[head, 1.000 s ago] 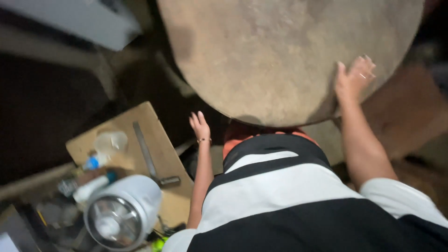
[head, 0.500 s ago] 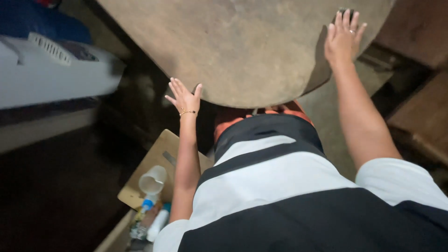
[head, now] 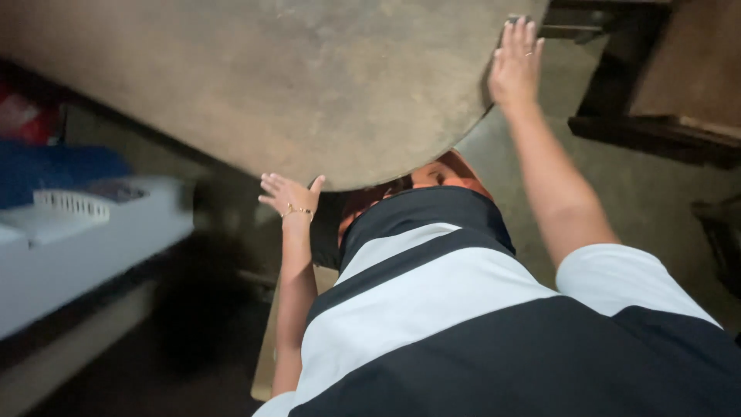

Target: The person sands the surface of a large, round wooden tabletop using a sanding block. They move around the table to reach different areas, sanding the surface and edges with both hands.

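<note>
At far left a white box (head: 69, 232) with a grille on top lies blurred, with a blue thing (head: 54, 166) and a red thing (head: 19, 116) behind it. Next to it, low in the view, the left hand (head: 287, 194) is spread wide, fingers splayed, its thumb up against the underside edge of the disc (head: 255, 77); a thin bracelet sits at the wrist. The disc is a big round slab, dull brown-grey, with a rough, mottled, dusty face and a curved rim. It fills the top of the view from the left edge to right of centre, in front of the person's striped shirt (head: 432, 301). At the disc's right rim the right hand (head: 515, 62) lies flat, fingers straight and close together, a ring on one finger, palm pressed on the rim. Further right stands dark wooden furniture (head: 656, 93) on a grey floor (head: 617, 193).

Against the frame half a second ago, the disc sits further left and covers more of the top. The right hand has stayed on the rim, and the left hand has dropped slightly lower. The white box has come closer at left, and the board with a cup and bottles is now almost all out of sight.
</note>
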